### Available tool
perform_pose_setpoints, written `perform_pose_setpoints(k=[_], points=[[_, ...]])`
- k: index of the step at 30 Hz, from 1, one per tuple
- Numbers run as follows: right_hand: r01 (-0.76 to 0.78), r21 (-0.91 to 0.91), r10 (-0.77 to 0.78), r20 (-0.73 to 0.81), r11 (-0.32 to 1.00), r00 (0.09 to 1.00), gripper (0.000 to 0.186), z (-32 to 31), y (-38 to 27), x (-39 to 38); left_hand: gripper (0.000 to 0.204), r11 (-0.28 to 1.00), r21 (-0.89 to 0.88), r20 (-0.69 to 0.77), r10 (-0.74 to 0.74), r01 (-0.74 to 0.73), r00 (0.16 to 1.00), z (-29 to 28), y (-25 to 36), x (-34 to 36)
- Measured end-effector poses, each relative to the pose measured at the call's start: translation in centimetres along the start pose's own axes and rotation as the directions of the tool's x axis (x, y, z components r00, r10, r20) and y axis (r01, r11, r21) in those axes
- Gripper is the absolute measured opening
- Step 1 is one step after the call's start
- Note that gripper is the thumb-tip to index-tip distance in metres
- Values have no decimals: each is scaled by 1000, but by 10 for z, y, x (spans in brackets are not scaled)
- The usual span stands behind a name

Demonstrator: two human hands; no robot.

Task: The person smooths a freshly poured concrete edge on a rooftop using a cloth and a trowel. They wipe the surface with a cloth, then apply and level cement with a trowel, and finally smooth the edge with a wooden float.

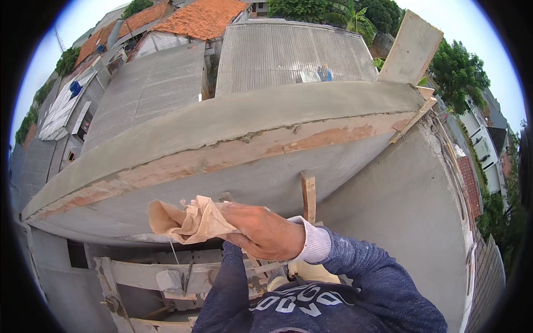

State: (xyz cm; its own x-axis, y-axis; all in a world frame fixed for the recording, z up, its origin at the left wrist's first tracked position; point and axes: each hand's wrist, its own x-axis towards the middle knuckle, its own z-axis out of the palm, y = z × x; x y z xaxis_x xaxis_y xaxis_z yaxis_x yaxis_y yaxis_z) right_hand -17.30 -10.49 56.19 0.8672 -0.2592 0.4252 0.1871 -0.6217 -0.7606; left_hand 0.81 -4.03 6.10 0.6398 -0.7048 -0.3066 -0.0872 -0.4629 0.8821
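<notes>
A crumpled piece of light brown paper juts out to the left of my right hand, whose fingers are closed on it. That hand is held out in front of my chest, before the inner face of a grey wall. My left arm reaches forward in a dark blue sleeve, and its hand is hidden behind my right hand and the paper. Smooth grey mortar covers the wall's broad top. A mortar-stained wooden board runs along the near edge of that top.
Below me lies timber framing with a pale block on it. A short wooden post stands against the wall. At the far right corner a broad plank rises upright. Another grey wall bounds my right. Corrugated roofs spread out beyond.
</notes>
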Motion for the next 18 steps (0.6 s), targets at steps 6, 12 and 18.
perform_pose_setpoints(k=[6,12,18], points=[[-17,682,587,-616,731,526,58,-127,1,-113,75,996,76,-277,72,-53,958,-5,29,-21],[239,446,430,-895,863,115,56,-225,11,-175,58,987,132,-440,-30,97,898,2,87,-23],[-12,330,329,-943,944,-45,63,-280,30,-160,49,911,307,-459,-112,275,882,-5,117,-37]])
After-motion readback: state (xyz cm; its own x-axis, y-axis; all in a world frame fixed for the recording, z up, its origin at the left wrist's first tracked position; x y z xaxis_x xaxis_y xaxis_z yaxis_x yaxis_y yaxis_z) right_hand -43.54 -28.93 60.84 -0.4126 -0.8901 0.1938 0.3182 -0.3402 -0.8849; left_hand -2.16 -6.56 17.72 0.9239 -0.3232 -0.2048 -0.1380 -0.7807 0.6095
